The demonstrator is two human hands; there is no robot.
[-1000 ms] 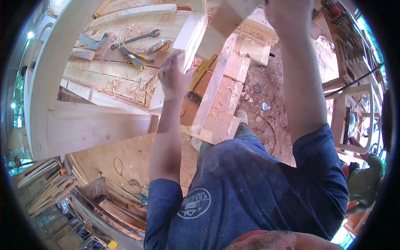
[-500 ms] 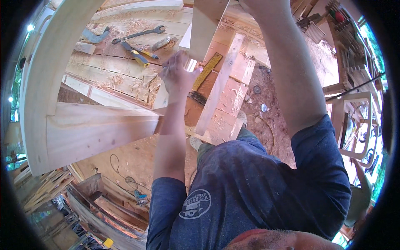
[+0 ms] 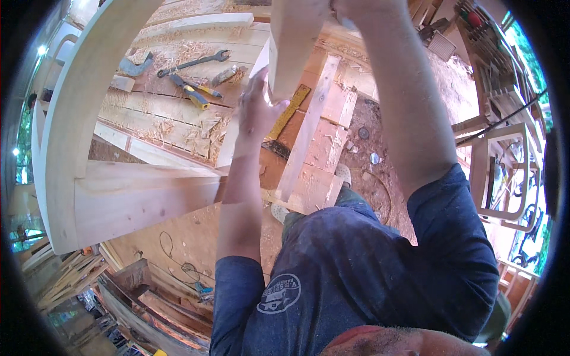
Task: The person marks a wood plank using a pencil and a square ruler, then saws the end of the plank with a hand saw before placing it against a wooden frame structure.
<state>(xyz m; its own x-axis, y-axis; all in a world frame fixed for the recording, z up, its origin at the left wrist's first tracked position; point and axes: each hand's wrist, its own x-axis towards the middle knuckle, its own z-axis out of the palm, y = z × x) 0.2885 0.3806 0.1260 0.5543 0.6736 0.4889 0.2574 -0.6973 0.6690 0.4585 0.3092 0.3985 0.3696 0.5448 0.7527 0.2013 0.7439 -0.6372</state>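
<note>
Setting: woodworking yard, reddish dirt floor (image 3: 380, 196) strewn with shavings, seen from above.
Workbench: rough plank bench (image 3: 148, 113) in the upper left of the frame, littered with wood curls.
Held piece: pale planed wooden board (image 3: 294, 47), upright at top centre, its upper end cut off by the frame edge.
Left hand: left hand (image 3: 258, 113), centre frame, raised with palm and fingers pressed flat against the lower left side of the board; not clenched.
Right hand: right hand (image 3: 356, 9), at the top edge, mostly out of frame; it meets the board's upper right side, though whether it grips cannot be told.
Frame part: large pale curved wooden arch (image 3: 77, 118) with a flat cross panel (image 3: 142, 202), filling the left of the frame.
Tools on bench: steel open-ended spanner (image 3: 193, 62); blue-and-yellow handled tool (image 3: 190, 94); grey metal bracket (image 3: 135, 64).
Below the board: yellow ruled strip (image 3: 288, 113) lying on stacked pale timber blocks (image 3: 317, 148).
Right edge: unfinished wooden chair frames (image 3: 496, 172).
Lower left: stacked timber offcuts (image 3: 71, 276).
</note>
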